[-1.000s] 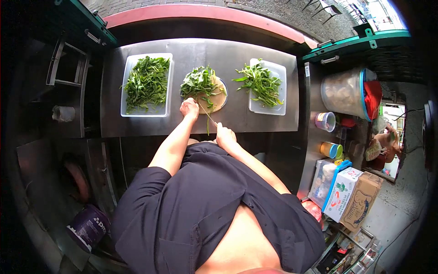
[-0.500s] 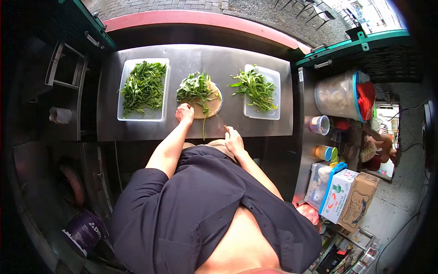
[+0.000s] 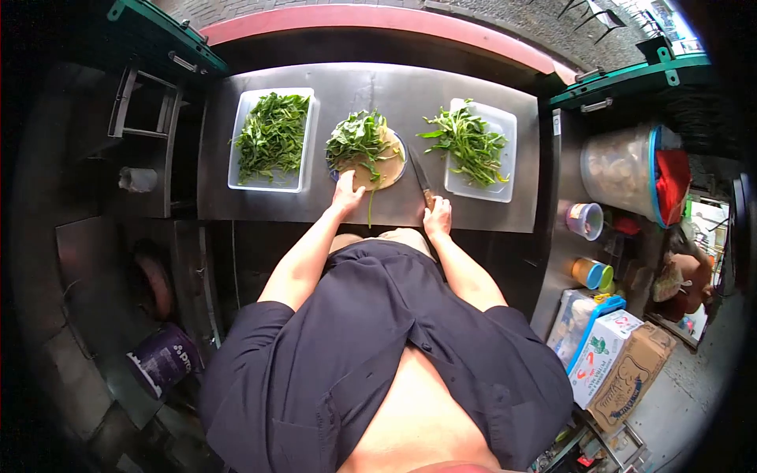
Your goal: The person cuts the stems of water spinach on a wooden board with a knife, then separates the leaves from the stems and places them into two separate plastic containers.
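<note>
A round cutting board [image 3: 383, 175] carries a heap of leafy greens [image 3: 356, 140], with a few loose stems on its right part. My left hand [image 3: 346, 194] rests at the board's lower left edge, thumb apart from the fingers, just below the leaves. One long stem [image 3: 370, 210] hangs from the board toward the table's front edge. To the right of the board, my right hand [image 3: 438, 218] is closed around the handle of a knife [image 3: 419, 171]. Its blade points away from me, between the board and the right tray.
A white tray of cut greens [image 3: 272, 138] stands left on the steel table [image 3: 315, 211]. Another tray [image 3: 505, 126] at right holds long-stemmed greens [image 3: 471, 144]. Tubs, a large lidded container [image 3: 619, 167] and cardboard boxes [image 3: 631, 386] line the right side.
The view has shifted, so the table sits further right. The knife blade now shows clearly beside the board, with my right hand on its handle. My left hand stays at the board's edge.
</note>
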`<action>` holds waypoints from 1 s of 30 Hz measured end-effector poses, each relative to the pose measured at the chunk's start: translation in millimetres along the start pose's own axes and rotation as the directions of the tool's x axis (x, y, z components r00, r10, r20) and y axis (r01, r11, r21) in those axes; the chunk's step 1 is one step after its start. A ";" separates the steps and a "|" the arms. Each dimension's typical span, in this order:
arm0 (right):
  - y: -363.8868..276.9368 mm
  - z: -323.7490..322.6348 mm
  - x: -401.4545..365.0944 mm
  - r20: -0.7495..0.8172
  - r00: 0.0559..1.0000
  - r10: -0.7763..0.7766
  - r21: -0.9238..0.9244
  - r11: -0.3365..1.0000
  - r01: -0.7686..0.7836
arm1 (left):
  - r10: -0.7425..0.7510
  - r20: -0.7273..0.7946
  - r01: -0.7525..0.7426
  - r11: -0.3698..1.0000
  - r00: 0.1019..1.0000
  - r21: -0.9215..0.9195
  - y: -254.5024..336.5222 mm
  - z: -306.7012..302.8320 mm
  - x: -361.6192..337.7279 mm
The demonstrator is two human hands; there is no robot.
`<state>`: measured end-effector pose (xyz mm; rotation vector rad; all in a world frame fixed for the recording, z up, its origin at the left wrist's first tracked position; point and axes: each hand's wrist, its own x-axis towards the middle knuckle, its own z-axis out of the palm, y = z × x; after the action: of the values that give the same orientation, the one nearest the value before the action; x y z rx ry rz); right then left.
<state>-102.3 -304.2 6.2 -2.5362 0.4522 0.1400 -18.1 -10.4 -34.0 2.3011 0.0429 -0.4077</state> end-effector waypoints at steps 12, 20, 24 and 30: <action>-63.7 20.3 91.5 0.010 0.931 -0.366 0.289 0.892 0.348 | -0.135 0.022 0.135 0.991 0.991 -0.015 12.9 6.2 -2.8; -95.0 40.5 138.4 0.157 0.940 -0.303 -0.001 0.952 0.307 | -0.177 -0.003 0.176 0.978 0.984 -0.111 35.7 4.8 -5.4; -120.9 26.9 124.4 0.290 0.912 -0.289 -0.133 0.932 0.338 | -0.163 -0.021 0.150 0.945 0.986 -0.292 33.5 2.3 3.5; -142.2 45.0 110.6 0.313 0.908 -0.278 -0.003 0.956 0.294 | 0.075 0.052 -0.065 0.983 0.996 -0.174 20.1 -5.6 0.9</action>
<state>50.5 -199.6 19.2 -2.5347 -0.0502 0.4357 -12.6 -20.4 -16.5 2.1129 -0.0311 -0.4176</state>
